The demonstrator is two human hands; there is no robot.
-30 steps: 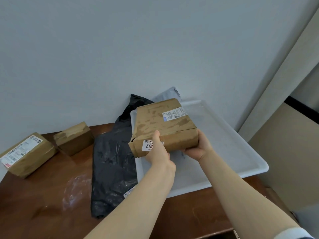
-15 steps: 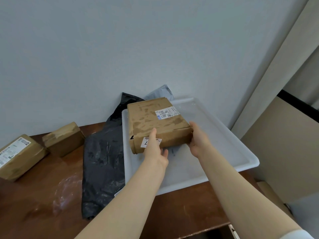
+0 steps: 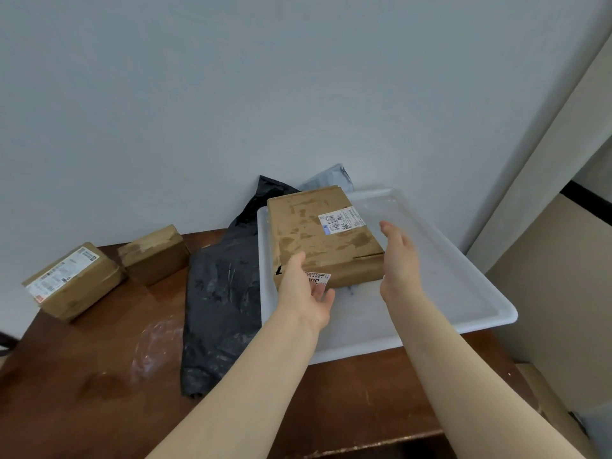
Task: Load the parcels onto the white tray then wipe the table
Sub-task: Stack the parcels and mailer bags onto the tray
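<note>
Cardboard, brown and blotched with tape marks: the large parcel [image 3: 318, 233] lies flat in the far left part of the white tray [image 3: 463, 293], barcode label up. It rests on the tray floor and neither of my hands carries it.

My left hand [image 3: 304, 293] is at the parcel's near edge by the front label, fingers loose and uncurled. I cannot tell whether it touches the cardboard. My right hand [image 3: 399, 260] stands just beside the parcel's right edge, palm toward it, fingers straight, gripping nothing.

Finding: the loading step is in hand, with one parcel in the tray.

Outstanding:
- A black plastic mailer [image 3: 222, 293] on the table against the tray's left wall, its far end propped up the wall behind.
- A grey mailer [image 3: 328, 180] behind the tray's far left corner.
- Two small cardboard parcels side by side at the table's far left, one labelled [image 3: 73, 279] and one plain [image 3: 154, 255].

Assessment: the black mailer is nearest, so my left hand would reach it first. It looks limp and will likely sag, so it wants gathering or a second hand beneath. The tray has bare floor to the right of the large parcel for what follows.

Wiping is not yet due. A whitish filmy patch [image 3: 155, 342] shows on the brown wooden table [image 3: 82, 409], and I see no cloth in view
</note>
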